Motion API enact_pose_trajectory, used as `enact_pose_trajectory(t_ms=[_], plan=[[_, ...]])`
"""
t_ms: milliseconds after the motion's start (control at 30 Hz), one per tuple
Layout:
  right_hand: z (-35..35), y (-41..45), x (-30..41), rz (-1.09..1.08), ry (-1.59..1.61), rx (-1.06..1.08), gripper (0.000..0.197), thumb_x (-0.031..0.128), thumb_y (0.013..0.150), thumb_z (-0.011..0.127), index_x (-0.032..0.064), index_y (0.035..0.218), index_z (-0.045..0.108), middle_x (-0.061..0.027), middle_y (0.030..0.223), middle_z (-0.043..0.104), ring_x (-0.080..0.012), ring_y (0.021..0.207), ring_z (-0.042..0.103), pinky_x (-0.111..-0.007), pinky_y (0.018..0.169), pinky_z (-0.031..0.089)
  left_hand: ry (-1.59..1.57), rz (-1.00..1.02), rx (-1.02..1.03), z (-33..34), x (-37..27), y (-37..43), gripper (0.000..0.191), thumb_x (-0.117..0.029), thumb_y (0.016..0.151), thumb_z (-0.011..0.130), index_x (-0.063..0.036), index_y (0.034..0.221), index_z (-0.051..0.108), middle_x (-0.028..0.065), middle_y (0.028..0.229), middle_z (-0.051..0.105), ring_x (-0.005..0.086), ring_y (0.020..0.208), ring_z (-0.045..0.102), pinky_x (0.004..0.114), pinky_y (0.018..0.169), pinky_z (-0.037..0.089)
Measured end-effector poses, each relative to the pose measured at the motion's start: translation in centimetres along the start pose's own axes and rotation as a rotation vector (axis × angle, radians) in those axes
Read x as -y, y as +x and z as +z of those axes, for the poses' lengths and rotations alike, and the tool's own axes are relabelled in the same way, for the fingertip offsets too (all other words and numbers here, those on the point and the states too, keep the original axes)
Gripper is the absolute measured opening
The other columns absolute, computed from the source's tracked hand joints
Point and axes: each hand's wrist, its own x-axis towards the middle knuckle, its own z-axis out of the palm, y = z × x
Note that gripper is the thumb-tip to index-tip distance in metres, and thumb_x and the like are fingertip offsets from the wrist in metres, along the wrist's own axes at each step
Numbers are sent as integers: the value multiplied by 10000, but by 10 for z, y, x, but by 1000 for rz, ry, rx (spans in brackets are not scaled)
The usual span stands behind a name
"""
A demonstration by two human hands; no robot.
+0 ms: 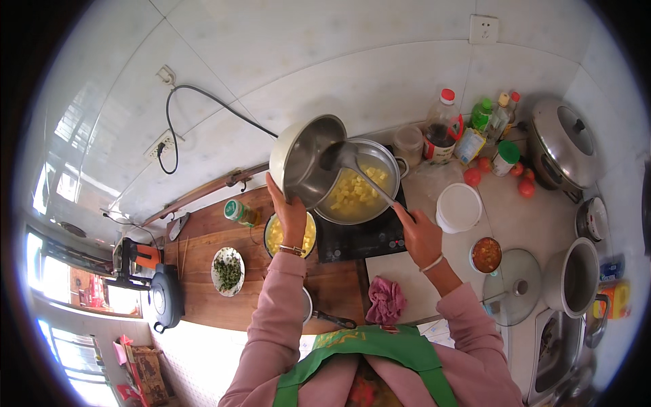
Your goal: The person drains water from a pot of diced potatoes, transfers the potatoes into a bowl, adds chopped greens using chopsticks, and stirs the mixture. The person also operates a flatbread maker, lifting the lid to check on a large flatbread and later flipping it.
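Note:
My left hand (290, 217) grips the rim of a deep metal pot (311, 147), pale outside, tilted so its mouth faces a second pan. A long-handled ladle (374, 184) is held by its handle in my right hand (421, 235), and its dark bowl hangs at the tilted pot's mouth. Below it, the wide metal pan (391, 168) sits on a black induction cooktop (351, 239) with a red light lit. Yellow cubes (360, 185) lie in cloudy liquid inside that pan. Partly behind my left hand stands a bowl of pale yellow cubes (275, 236).
On the wooden board are a plate of chopped greens (228, 272) and a green-lidded jar (235, 209). A pink cloth (385, 300) lies near the front edge. To the right stand a white tub (459, 207), a bowl of red sauce (486, 255), a glass lid (513, 300) and several tomatoes (472, 177).

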Motion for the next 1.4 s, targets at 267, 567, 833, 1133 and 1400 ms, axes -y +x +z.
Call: enact_pose_trajectory(t_ms=[267,567,833,1133,1400], plan=[[-1,-9,16,-20,-75,114,466,10,726,575,171,1163,557,-75,781,551,-256,669,572,-358,527,464,-21,32,-16,-11,4,-10,812,155,624,398,-44,1382,186,216,1370,286,361,1277,281,372,1026,266],[-29,-51,51,897,1826,257,449,101,854,559,79,1281,421,-4,719,489,-27,533,374,-160,434,271,-942,-693,95,-48,25,-37,526,43,748,487,-68,1240,338,167,1156,461,313,989,538,453,752,542],[-81,-102,63,740,1773,137,435,82,886,465,80,1310,363,-17,643,406,-41,459,281,-174,409,244,-824,-783,733,-31,-13,-202,320,13,767,512,-20,1084,490,135,1038,563,288,930,583,416,722,537],[-111,-177,53,933,1241,-69,432,26,873,454,71,1297,383,-27,674,451,-31,435,307,-164,367,240,-802,-1454,1080,10,-45,-272,353,-5,814,506,-28,1163,462,121,1132,539,251,985,578,440,781,533],[-73,-166,55,975,1394,-108,422,20,870,469,53,1284,400,-22,692,470,-24,433,310,-156,366,242,-875,-1418,1035,14,-42,-281,458,-15,816,506,-130,1234,360,108,1163,500,277,960,581,461,751,547]])
